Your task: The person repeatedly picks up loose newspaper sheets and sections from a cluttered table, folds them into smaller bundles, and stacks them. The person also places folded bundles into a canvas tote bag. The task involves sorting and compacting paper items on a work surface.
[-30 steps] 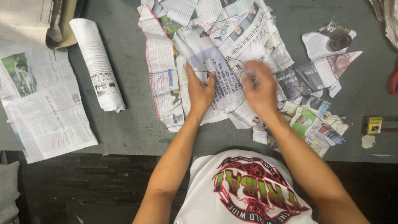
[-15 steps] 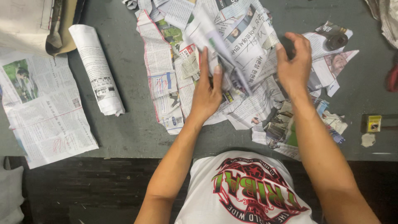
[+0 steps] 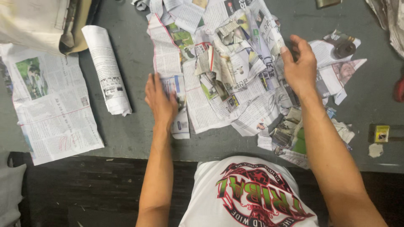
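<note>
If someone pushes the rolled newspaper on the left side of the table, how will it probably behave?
The rolled newspaper is a loose tube lying flat on the grey table, so a sideways push would probably roll it. Being only paper, it is likely light and may flatten or unroll if squeezed.

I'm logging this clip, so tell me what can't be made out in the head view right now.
- Left hand: palm lies flat on the newspaper pile, so what is under it is hidden.
- Right hand: fingertips curl into the sheets; its grip cannot be told.
- Round dark object: too small to identify.
- Beige bag: cut off by the top edge.
</note>
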